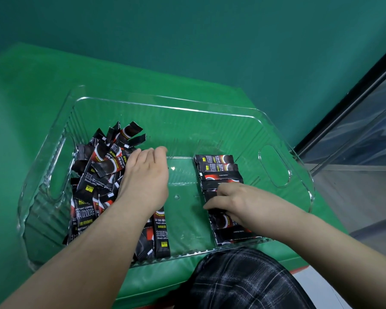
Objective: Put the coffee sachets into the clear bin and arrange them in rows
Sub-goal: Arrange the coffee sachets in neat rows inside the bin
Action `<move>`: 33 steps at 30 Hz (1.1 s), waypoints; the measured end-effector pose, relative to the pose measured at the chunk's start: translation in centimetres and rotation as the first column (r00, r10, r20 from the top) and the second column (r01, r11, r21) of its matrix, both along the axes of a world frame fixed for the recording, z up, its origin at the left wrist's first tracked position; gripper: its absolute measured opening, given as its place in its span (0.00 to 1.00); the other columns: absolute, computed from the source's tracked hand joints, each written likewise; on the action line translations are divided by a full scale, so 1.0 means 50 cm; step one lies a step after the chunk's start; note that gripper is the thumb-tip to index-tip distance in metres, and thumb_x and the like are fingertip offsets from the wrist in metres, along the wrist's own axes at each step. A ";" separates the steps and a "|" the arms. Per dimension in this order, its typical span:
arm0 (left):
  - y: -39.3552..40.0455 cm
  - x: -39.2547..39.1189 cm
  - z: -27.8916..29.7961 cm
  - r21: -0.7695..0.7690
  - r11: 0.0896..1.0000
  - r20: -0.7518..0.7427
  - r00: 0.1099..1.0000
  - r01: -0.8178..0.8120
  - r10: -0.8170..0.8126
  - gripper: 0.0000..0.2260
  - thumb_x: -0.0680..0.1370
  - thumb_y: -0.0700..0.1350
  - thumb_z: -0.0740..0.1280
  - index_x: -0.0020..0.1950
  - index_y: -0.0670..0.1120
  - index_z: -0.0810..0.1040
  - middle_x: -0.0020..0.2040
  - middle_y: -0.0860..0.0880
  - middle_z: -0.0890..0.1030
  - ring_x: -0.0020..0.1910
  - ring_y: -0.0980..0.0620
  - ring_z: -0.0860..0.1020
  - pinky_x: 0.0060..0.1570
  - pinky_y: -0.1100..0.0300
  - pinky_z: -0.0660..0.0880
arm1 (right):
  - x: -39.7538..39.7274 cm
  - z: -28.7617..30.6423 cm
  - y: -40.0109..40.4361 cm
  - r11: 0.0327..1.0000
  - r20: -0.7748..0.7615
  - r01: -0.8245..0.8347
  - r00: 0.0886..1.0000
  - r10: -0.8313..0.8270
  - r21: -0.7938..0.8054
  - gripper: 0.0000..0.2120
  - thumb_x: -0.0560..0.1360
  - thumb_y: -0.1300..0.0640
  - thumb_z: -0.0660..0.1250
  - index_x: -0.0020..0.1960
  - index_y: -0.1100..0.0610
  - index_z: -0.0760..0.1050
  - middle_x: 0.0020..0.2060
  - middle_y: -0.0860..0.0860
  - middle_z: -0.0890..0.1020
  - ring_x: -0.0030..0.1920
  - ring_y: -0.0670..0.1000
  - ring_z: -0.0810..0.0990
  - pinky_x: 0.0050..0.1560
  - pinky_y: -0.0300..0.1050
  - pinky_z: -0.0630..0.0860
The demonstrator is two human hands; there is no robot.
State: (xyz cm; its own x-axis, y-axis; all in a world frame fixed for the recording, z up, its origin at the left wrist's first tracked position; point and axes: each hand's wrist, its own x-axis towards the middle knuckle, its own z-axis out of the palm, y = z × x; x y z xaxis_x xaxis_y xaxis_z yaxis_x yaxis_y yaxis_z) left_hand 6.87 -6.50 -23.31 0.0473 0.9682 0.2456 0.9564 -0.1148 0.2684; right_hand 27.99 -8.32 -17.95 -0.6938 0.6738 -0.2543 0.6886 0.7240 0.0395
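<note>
While the left hand [143,177] is laid with fairly straight fingers on the loose heap of sachets [98,175] at the left end of the clear bin [165,103], no single sachet is seen to be pinched by it; the right hand [239,204] is spread flat, fingers relaxed, over the tidy row of sachets [218,168] at the bin's right end. To do this step well, one sachet should be drawn from the heap, turned to match the row's direction, and laid edge to edge against the last one while the row is steadied under the right palm. A bare strip of the bin's floor is left between the two hands. The bin is set on a green padded surface [31,85], and a checked garment [243,279] is seen just beside its near wall.
</note>
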 end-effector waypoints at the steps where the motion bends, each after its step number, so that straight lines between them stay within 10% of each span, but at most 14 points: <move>1: 0.000 0.000 0.000 0.001 1.000 0.000 1.000 0.000 0.000 0.29 0.72 0.33 0.61 0.72 0.44 0.56 0.66 0.49 0.69 0.70 0.50 0.63 0.74 0.55 0.43 | -0.005 -0.002 0.000 1.000 0.007 -0.011 1.000 0.011 0.002 0.26 0.75 0.67 0.60 0.68 0.45 0.68 0.49 0.51 0.71 0.51 0.53 0.72 0.49 0.50 0.73; 22: 0.005 -0.001 -0.004 0.011 1.000 -0.010 1.000 0.002 -0.002 0.29 0.72 0.33 0.61 0.71 0.44 0.57 0.65 0.49 0.69 0.69 0.49 0.63 0.73 0.54 0.44 | -0.050 -0.020 0.022 0.997 -0.099 0.077 0.992 -0.077 0.002 0.21 0.76 0.60 0.61 0.67 0.48 0.71 0.52 0.51 0.73 0.54 0.53 0.73 0.53 0.49 0.72; 29: 0.012 -0.004 -0.010 0.018 1.000 0.025 1.000 -0.006 0.005 0.29 0.71 0.34 0.63 0.69 0.46 0.58 0.63 0.50 0.71 0.68 0.50 0.65 0.72 0.57 0.44 | -0.157 -0.034 0.005 0.847 -0.184 0.427 0.849 -0.496 -0.316 0.27 0.68 0.38 0.70 0.33 0.62 0.71 0.27 0.55 0.71 0.30 0.54 0.69 0.30 0.44 0.65; 33: 0.020 -0.008 -0.018 0.033 0.999 0.051 0.999 -0.007 0.005 0.29 0.70 0.34 0.66 0.68 0.47 0.59 0.61 0.51 0.72 0.65 0.50 0.67 0.71 0.58 0.46 | -0.205 -0.032 -0.013 0.781 -0.133 0.498 0.805 -0.578 -0.376 0.26 0.64 0.38 0.74 0.30 0.57 0.66 0.26 0.51 0.67 0.29 0.54 0.67 0.27 0.43 0.62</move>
State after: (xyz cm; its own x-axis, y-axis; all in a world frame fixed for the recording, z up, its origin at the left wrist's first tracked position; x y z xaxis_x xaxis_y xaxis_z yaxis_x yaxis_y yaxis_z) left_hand 6.47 -5.51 -24.20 0.0281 0.9597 0.2796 0.9425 -0.1186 0.3125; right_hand 17.75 -8.98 -19.53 -0.3048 0.8670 -0.3943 0.9281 0.1774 -0.3274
